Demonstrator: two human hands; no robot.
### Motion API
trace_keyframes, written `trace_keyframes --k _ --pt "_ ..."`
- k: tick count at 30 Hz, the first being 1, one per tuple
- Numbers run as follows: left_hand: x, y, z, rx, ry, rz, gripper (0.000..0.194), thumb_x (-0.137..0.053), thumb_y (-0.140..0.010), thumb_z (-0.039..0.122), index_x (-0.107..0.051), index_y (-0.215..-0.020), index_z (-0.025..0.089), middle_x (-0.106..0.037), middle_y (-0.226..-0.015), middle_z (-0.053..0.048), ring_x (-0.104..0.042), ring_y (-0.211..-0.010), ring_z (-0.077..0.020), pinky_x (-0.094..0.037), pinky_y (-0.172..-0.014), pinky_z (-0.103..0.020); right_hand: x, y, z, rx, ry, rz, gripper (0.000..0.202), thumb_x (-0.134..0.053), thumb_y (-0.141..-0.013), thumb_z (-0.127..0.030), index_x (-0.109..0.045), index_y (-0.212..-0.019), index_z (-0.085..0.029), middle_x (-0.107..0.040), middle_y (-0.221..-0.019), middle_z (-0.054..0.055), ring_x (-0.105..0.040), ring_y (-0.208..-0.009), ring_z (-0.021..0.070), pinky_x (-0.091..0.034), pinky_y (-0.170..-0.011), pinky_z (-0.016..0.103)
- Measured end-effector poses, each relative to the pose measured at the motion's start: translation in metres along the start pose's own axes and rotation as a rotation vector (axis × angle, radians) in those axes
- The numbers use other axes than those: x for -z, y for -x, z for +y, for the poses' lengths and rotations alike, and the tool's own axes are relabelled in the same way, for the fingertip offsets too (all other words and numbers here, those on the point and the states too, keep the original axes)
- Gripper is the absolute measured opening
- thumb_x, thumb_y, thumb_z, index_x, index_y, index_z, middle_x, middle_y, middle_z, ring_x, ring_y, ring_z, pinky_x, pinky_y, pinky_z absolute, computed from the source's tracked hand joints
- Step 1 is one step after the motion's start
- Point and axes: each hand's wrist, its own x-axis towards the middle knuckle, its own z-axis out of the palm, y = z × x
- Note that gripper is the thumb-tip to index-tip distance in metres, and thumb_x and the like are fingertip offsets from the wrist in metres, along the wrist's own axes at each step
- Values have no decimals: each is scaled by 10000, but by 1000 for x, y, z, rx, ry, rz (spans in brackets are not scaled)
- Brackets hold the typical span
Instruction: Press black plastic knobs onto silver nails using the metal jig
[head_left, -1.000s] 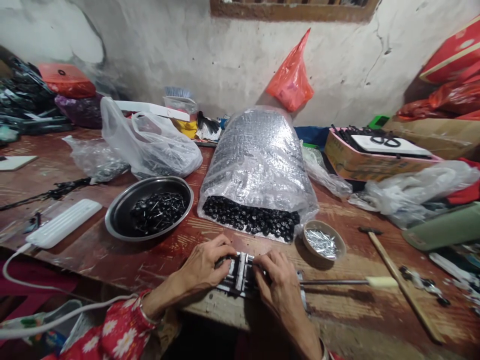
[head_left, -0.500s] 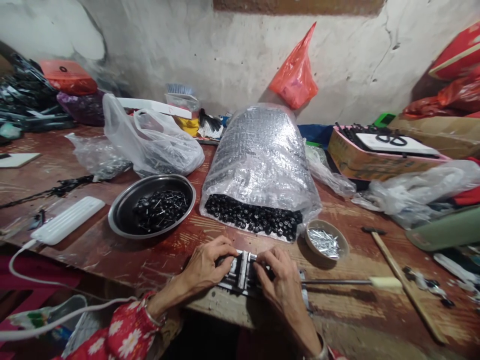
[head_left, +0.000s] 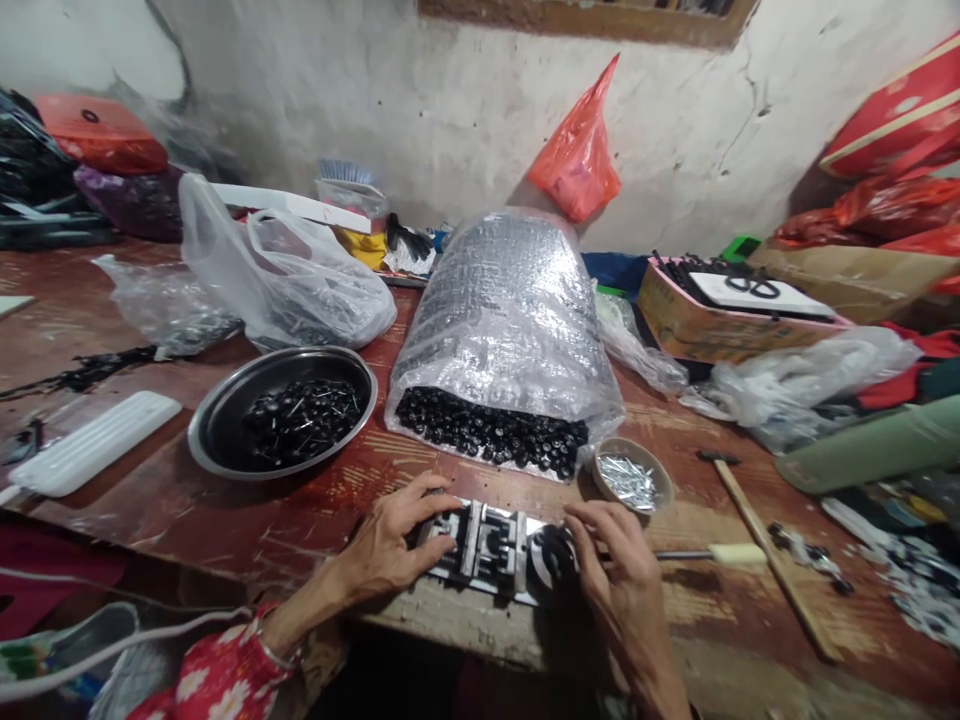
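A small metal vise-like fixture [head_left: 495, 540] lies at the table's front edge, two pale upright bars across it with a dark gap between. My left hand [head_left: 394, 535] grips its left end, thumb in front and fingers behind. At the right end sits a round black wheel [head_left: 549, 560], partly shiny. My right hand [head_left: 619, 560] has its fingertips against the wheel's right side, partly hiding it. Behind the fixture, black round caps [head_left: 495, 430] fill the mouth of a silvery bubble-lined bag [head_left: 510, 300]. A small bowl [head_left: 664, 485] of silver nails [head_left: 628, 482] stands beyond my right hand.
A steel bowl [head_left: 199, 440] of black capped nails [head_left: 304, 420] stands left, beside a white power strip [head_left: 97, 440]. To the right lie a rod with a pale handle [head_left: 735, 554], a hammer [head_left: 772, 560] and a green cylinder [head_left: 862, 445]. Plastic bags [head_left: 300, 280] sit behind.
My right hand has moved right, uncovering the black wheel. Two bars now show apart on the fixture, where they stood close together. The view has shifted slightly.
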Motion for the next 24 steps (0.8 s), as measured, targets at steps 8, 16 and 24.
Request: trace_keyframes --k 8,16,24 --pt "-7 1 -5 -76 -129 50 343 -619 -974 342 -648 -1308 271 -612 -1401 -90 -661 -1234 -249 -567 -1024 -352 48 -41 77 -220 620 -138 226 -565 -970 -275 -758 -1055 -193 -714 -1054 130 -529 -920 281 -411 -799 405" --pt "-10 3 -7 -108 -217 77 320 -595 -992 341 -645 -1302 277 -625 -1388 -77 -673 -1219 -232 -573 -1006 -323 39 -75 101 -261 600 -330 205 -599 -885 -192 -777 -816 -265 -760 -902 46 -606 -878 220 -238 -666 337" --pt "-12 2 -11 -149 -248 106 315 -584 -997 355 -666 -1286 260 -639 -1377 -82 -693 -1183 -232 -595 -969 -310 37 -74 102 -251 489 -254 187 -541 -896 -174 -708 -817 -208 -700 -954 75 -594 -919 223 -275 -710 333"
